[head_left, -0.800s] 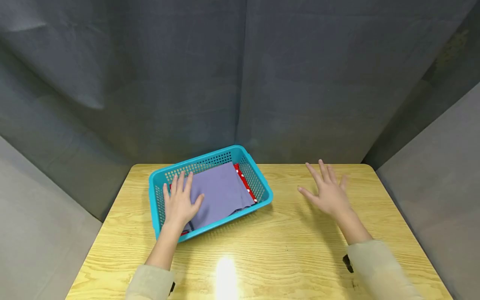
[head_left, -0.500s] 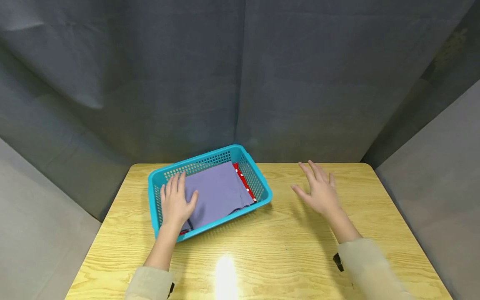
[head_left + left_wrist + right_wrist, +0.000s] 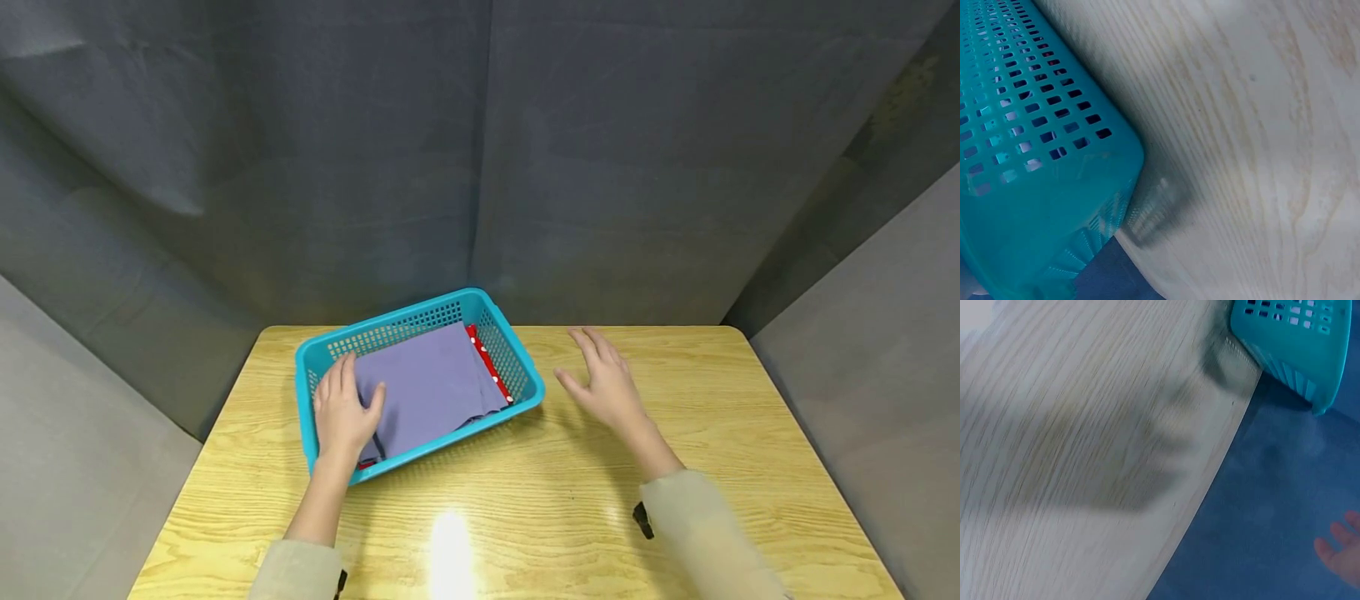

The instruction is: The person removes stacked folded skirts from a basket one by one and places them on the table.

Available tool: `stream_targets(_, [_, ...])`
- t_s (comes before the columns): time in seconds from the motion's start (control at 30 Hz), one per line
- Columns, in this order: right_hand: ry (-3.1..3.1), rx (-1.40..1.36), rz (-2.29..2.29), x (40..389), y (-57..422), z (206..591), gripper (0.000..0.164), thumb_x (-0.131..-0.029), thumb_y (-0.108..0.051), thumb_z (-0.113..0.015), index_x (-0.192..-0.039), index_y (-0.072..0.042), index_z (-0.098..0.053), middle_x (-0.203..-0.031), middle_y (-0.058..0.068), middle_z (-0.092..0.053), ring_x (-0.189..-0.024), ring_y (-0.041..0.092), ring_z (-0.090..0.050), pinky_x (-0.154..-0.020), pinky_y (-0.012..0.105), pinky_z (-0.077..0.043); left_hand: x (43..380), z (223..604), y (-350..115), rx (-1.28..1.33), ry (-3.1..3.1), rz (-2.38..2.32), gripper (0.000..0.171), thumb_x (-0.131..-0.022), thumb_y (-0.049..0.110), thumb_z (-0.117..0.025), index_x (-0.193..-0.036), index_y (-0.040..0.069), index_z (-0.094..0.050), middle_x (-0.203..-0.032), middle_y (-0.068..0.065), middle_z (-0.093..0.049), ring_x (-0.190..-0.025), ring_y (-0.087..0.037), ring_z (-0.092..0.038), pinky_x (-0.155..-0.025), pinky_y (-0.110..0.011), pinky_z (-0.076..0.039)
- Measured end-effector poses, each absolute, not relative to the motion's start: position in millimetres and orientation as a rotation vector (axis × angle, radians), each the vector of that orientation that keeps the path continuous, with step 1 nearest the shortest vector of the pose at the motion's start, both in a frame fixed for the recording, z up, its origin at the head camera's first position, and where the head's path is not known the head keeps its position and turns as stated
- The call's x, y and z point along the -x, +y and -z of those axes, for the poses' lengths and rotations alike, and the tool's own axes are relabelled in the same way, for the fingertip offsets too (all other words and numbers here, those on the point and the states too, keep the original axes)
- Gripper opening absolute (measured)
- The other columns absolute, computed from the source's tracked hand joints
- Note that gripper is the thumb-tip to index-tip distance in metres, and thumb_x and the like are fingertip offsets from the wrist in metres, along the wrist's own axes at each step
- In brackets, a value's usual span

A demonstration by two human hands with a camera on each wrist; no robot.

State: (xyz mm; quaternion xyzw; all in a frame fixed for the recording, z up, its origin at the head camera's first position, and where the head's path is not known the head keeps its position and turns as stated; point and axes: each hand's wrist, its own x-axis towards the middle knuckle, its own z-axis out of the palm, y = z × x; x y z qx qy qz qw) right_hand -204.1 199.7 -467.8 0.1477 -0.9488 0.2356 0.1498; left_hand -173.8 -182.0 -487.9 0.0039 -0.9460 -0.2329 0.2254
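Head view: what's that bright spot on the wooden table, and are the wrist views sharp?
Head view: sharp; the spot is lamp glare on the glossy light wooden table. Right wrist view: soft, motion-blurred, a hand-shaped shadow on the wood. Left wrist view: turquoise perforated plastic basket very close, slightly blurred.

A curtained recording booth, not a lived-in room

Dark grey fabric [image 3: 480, 150] hangs wrinkled behind and wraps both sides of a small light-wood worktop [image 3: 570, 500], shutting it off like a staged set; a lamp glare sits on the wood near the front edge, and the only furnishing on it is a teal plastic basket [image 3: 517, 367] of folded cloth
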Motion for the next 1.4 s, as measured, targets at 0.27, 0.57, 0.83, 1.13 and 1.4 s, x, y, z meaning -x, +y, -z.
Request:
stream_targets(0.27, [-2.71,-0.471,-0.755,210.1,179.9,474.0,0.065,-0.085,-0.036,-0.06,-0.139,-0.01,-0.034,-0.14,0.018,-0.034,-0.125,0.04,-0.034,-0.096,0.061,-0.029,171.9,495.5,-183.5,-0.081,-2.591,0.772,0.066,-0.084,0.036,-0.058,-0.137,0.003,-0.036,-0.135,-0.018,-0.039,-0.125,-0.038,-0.033,-0.101,-0.055,-0.026])
stream_targets(0.57, [-2.693,-0.517,-0.834,215.7,157.0,477.1,0.064,-0.085,-0.034,-0.061,-0.138,-0.009,-0.035,-0.137,0.017,-0.037,-0.124,0.036,-0.036,-0.098,0.055,-0.032,173.4,499.2,-183.8,-0.132,-2.566,0.857,0.065,-0.083,0.034,-0.06,-0.135,0.002,-0.038,-0.132,-0.02,-0.043,-0.121,-0.04,-0.037,-0.098,-0.055,-0.03])
stream_targets(0.83, [-2.651,-0.576,-0.879,223.6,136.9,480.4,0.061,-0.084,-0.029,-0.063,-0.135,-0.005,-0.04,-0.132,0.016,-0.042,-0.118,0.033,-0.042,-0.096,0.051,-0.037,177.5,501.9,-184.2,-0.239,-2.552,0.966,0.064,-0.082,0.033,-0.063,-0.134,0.003,-0.038,-0.13,-0.02,-0.044,-0.118,-0.039,-0.039,-0.096,-0.052,-0.033])
stream_targets(1.13, [-2.688,-0.601,-0.923,228.5,116.4,483.3,0.06,-0.086,-0.027,-0.061,-0.138,-0.012,-0.035,-0.133,0.014,-0.041,-0.119,0.03,-0.042,-0.096,0.049,-0.039,180.0,499.9,-181.4,-0.371,-2.527,1.142,0.063,-0.082,0.027,-0.063,-0.133,-0.001,-0.039,-0.128,-0.026,-0.044,-0.117,-0.043,-0.039,-0.098,-0.051,-0.031])
stream_targets(1.4, [-2.74,-0.631,-0.956,233.1,99.9,487.4,0.059,-0.087,-0.026,-0.06,-0.139,-0.011,-0.035,-0.134,0.012,-0.041,-0.123,0.028,-0.04,-0.099,0.046,-0.037,180.7,498.3,-182.2,-0.469,-2.547,1.254,0.063,-0.084,0.028,-0.06,-0.134,-0.001,-0.036,-0.131,-0.028,-0.041,-0.121,-0.042,-0.037,-0.1,-0.051,-0.031])
